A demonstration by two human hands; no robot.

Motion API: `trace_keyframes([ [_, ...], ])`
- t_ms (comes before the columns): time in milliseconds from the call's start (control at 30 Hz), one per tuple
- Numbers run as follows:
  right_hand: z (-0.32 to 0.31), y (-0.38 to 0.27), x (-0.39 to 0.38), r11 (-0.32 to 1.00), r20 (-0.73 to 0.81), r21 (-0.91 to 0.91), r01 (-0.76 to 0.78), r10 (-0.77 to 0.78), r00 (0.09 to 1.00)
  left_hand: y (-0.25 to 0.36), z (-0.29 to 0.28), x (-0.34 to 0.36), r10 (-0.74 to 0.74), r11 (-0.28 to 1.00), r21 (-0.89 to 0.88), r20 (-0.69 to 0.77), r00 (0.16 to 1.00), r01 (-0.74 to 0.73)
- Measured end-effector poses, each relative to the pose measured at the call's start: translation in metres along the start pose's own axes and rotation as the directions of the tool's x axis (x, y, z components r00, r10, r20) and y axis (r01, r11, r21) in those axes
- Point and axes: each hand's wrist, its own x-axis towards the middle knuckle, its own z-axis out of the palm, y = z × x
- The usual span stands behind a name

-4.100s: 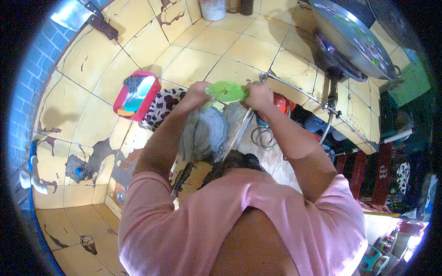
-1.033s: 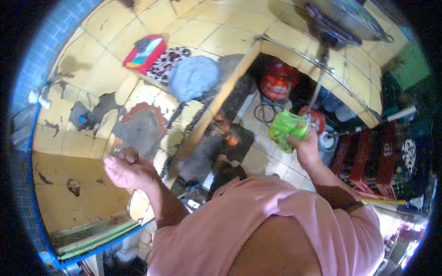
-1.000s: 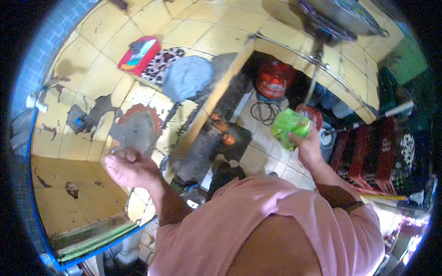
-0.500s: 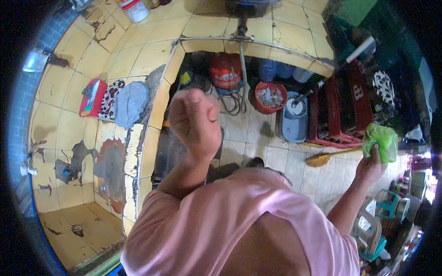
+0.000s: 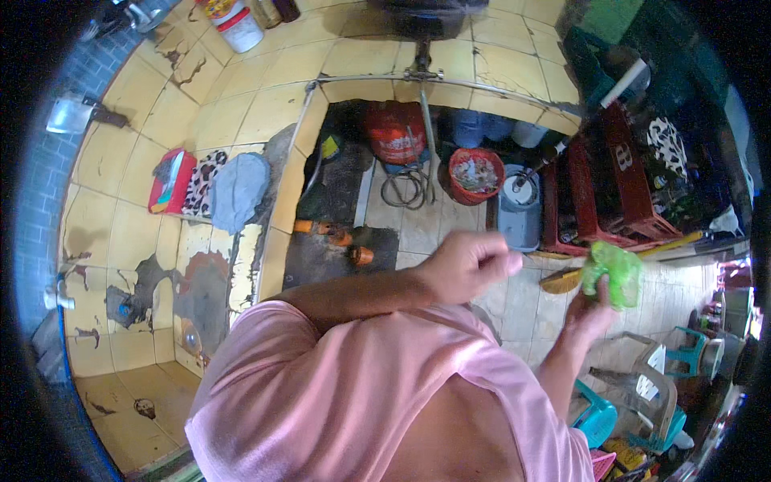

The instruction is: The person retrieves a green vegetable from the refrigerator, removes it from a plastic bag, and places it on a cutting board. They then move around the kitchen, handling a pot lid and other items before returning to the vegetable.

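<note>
My left hand reaches rightward across the front of my pink top, its fingers curled closed; whatever it may hold is hidden. My right hand grips a crumpled, light green plastic bag out to the right, above the pale tiled floor. A gap separates my left hand from the bag. Just beyond the bag lies a yellow-handled broom.
An opening under the tiled counter holds a red gas cylinder, red bucket and grey basin. Red crates stand at right, plastic chairs at lower right. A red caddy sits left.
My view has turned rightward since a second ago, away from the left wall. In the last half second my left hand has swung right and down; the green bag has come slightly inward.
</note>
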Motion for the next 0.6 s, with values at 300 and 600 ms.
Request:
trace_keyframes([
  [300,0.076,0.103,-0.121,0.838,0.575,-0.4,-0.371,0.545,0.61,-0.143,-0.05,-0.122,-0.45,0.828,0.505,0.339,0.826,0.244],
  [600,0.122,0.15,-0.189,0.775,0.74,-0.602,-0.19,0.632,0.232,-0.091,-0.094,-0.217,-0.459,0.791,0.415,-0.082,0.885,0.449],
])
